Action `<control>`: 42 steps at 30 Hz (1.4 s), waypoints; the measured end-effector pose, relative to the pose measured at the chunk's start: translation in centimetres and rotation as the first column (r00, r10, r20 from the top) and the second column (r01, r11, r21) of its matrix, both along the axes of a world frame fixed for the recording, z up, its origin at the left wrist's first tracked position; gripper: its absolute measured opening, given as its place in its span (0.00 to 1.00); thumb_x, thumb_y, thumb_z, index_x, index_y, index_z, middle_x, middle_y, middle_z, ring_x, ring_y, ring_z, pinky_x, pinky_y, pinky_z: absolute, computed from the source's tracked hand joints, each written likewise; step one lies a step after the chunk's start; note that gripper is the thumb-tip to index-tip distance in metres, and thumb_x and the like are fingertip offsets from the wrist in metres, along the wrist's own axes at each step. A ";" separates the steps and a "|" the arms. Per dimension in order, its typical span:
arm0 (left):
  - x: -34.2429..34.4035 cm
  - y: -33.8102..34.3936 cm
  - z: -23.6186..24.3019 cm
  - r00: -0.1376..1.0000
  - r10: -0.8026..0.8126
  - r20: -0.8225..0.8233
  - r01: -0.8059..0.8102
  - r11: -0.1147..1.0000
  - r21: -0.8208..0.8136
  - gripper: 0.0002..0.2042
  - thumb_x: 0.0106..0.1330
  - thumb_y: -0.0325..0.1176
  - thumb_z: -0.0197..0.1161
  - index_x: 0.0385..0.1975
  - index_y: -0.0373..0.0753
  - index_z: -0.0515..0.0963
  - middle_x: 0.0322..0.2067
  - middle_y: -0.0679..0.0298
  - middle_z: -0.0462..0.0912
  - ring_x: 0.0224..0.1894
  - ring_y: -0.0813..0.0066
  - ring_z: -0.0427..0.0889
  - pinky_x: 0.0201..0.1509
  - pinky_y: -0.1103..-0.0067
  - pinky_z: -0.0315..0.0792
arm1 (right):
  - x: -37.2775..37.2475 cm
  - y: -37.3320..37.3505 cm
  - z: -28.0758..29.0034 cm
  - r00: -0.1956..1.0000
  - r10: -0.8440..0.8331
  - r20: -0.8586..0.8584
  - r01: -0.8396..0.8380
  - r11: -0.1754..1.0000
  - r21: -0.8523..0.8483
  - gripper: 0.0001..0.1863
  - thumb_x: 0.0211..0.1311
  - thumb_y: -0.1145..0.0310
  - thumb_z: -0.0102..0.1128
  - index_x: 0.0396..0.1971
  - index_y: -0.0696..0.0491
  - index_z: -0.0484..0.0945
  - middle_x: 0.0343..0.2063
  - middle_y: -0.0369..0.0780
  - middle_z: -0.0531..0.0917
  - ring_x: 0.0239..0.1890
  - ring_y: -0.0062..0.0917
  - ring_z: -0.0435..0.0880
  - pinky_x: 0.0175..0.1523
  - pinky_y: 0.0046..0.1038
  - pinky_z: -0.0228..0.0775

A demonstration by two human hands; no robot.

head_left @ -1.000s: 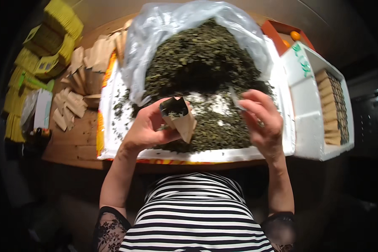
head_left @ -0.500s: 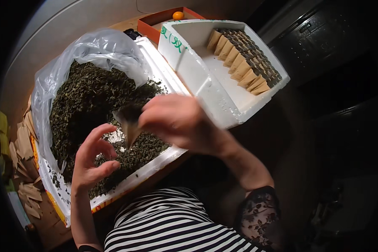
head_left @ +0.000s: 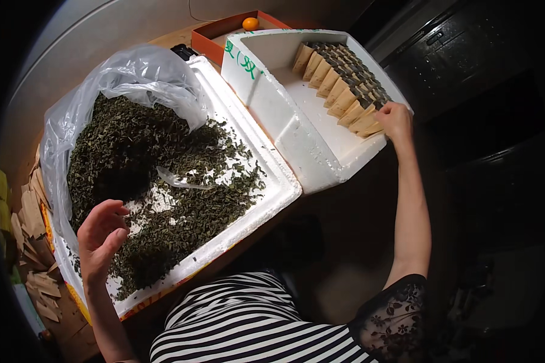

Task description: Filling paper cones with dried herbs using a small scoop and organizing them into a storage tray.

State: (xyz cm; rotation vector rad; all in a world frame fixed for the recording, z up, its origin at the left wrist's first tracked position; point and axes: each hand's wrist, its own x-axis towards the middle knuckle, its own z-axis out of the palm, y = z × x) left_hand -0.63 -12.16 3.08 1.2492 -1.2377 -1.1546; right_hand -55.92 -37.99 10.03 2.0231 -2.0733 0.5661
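Note:
My left hand [head_left: 101, 238] hovers over the near left of a white foam tray [head_left: 269, 199] of dark dried leaves [head_left: 188, 236], holding nothing, its fingers curled but apart. A clear plastic bag [head_left: 63, 139] with a mound of leaves lies at the back, and a small translucent scoop [head_left: 181, 181] rests on the leaves. At the right, my right hand [head_left: 393, 118] reaches into a taller white foam box [head_left: 297, 139], fingers closed on a paper packet at the near end of the rows of filled brown packets [head_left: 336, 91].
An orange-red box [head_left: 209, 42] with an orange fruit [head_left: 250, 24] stands behind. Empty paper packets [head_left: 33, 218] and yellow stacks [head_left: 3, 199] lie at the left edge. A dark door or cabinet [head_left: 442, 66] is beyond the foam box.
My view has swung right. My right hand carried the packet from over the leaves into the foam box. My left hand released the packet earlier and stays over the tray.

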 end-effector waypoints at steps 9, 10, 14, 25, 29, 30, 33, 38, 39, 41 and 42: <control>1.1 1.5 -1.0 0.999 0.035 -0.005 -0.035 0.997 0.066 0.22 0.61 0.27 0.67 0.56 0.34 0.74 0.45 0.65 0.80 0.37 0.85 0.76 0.42 0.86 0.71 | 0.0 -2.3 -3.1 0.957 -0.204 -0.207 0.230 0.967 0.107 0.10 0.48 0.61 0.67 0.24 0.52 0.85 0.28 0.48 0.86 0.35 0.45 0.86 0.41 0.43 0.77; 1.2 1.6 -1.1 0.999 0.038 -0.005 -0.038 0.997 0.066 0.22 0.61 0.27 0.67 0.56 0.34 0.74 0.45 0.65 0.80 0.37 0.85 0.76 0.42 0.86 0.71 | 0.2 -2.4 -3.0 0.957 -0.201 -0.207 0.226 0.968 0.107 0.10 0.48 0.61 0.67 0.24 0.52 0.85 0.28 0.48 0.86 0.35 0.45 0.86 0.41 0.43 0.77; 1.0 1.7 -1.6 0.999 0.053 0.012 -0.054 0.996 0.077 0.21 0.62 0.27 0.67 0.56 0.33 0.74 0.45 0.65 0.80 0.37 0.85 0.76 0.42 0.86 0.70 | 1.0 -2.5 -2.3 0.952 -0.173 -0.252 0.234 0.943 0.236 0.09 0.53 0.65 0.63 0.31 0.53 0.86 0.36 0.50 0.86 0.42 0.46 0.85 0.47 0.43 0.77; 0.6 2.2 -1.5 0.998 0.068 0.008 -0.069 0.992 0.110 0.21 0.61 0.26 0.67 0.55 0.34 0.75 0.44 0.65 0.80 0.39 0.85 0.76 0.44 0.86 0.71 | 0.0 -3.0 -2.8 0.912 -0.133 -0.388 0.225 0.953 0.203 0.09 0.51 0.65 0.63 0.31 0.54 0.84 0.35 0.49 0.87 0.42 0.46 0.86 0.48 0.43 0.77; 0.6 2.5 -1.4 0.997 0.081 0.006 -0.082 0.991 0.108 0.20 0.61 0.25 0.66 0.54 0.34 0.75 0.44 0.66 0.80 0.39 0.85 0.76 0.44 0.86 0.71 | 0.4 -2.2 -2.6 0.896 -0.083 -0.437 0.184 0.963 0.194 0.11 0.50 0.63 0.64 0.31 0.53 0.83 0.35 0.48 0.87 0.43 0.45 0.85 0.47 0.45 0.75; 0.6 2.6 -1.2 0.997 0.078 0.013 -0.079 0.992 0.099 0.20 0.61 0.25 0.66 0.54 0.34 0.75 0.43 0.66 0.80 0.39 0.85 0.76 0.44 0.86 0.70 | 0.3 -1.9 -2.5 0.894 -0.083 -0.441 0.170 0.972 0.160 0.11 0.50 0.63 0.64 0.32 0.53 0.83 0.35 0.48 0.86 0.43 0.45 0.85 0.47 0.45 0.75; 0.6 2.9 -1.0 0.995 0.102 0.022 -0.104 0.989 0.108 0.20 0.61 0.25 0.66 0.55 0.34 0.75 0.43 0.66 0.80 0.39 0.85 0.76 0.44 0.86 0.70 | 1.5 -1.1 -1.9 0.875 -0.101 -0.473 0.196 0.968 0.156 0.12 0.56 0.67 0.59 0.38 0.52 0.85 0.41 0.48 0.86 0.47 0.46 0.85 0.52 0.51 0.72; 0.8 3.4 -1.1 0.995 0.097 0.011 -0.098 0.992 0.079 0.20 0.62 0.25 0.65 0.56 0.34 0.75 0.44 0.65 0.80 0.41 0.84 0.77 0.47 0.84 0.72 | 0.9 -0.8 -1.2 0.854 -0.080 -0.515 0.126 0.991 0.055 0.12 0.59 0.60 0.58 0.35 0.52 0.82 0.34 0.48 0.86 0.41 0.45 0.86 0.44 0.46 0.75; 1.1 3.5 -0.9 0.995 0.096 0.009 -0.096 0.992 0.082 0.20 0.63 0.25 0.65 0.56 0.34 0.75 0.44 0.65 0.80 0.41 0.84 0.77 0.47 0.84 0.72 | 1.6 -0.1 -0.7 0.877 -0.066 -0.475 0.081 0.997 0.012 0.13 0.61 0.58 0.57 0.36 0.51 0.83 0.34 0.49 0.86 0.41 0.44 0.86 0.44 0.46 0.75; 1.6 3.6 -0.5 0.991 0.130 0.020 -0.131 0.989 0.066 0.20 0.63 0.25 0.65 0.56 0.35 0.75 0.44 0.66 0.81 0.42 0.84 0.78 0.48 0.84 0.73 | 3.5 1.3 0.3 0.964 0.182 -0.194 -0.200 0.977 -0.078 0.12 0.67 0.62 0.58 0.44 0.51 0.82 0.35 0.49 0.86 0.39 0.41 0.87 0.43 0.36 0.76; 2.2 5.0 -0.3 0.982 0.187 0.020 -0.188 0.980 0.065 0.20 0.63 0.24 0.66 0.56 0.36 0.75 0.44 0.66 0.81 0.43 0.84 0.78 0.48 0.84 0.73 | 8.3 3.3 0.1 0.943 0.330 -0.042 -0.333 0.933 -0.136 0.11 0.69 0.67 0.57 0.46 0.55 0.82 0.35 0.46 0.87 0.38 0.33 0.87 0.44 0.30 0.77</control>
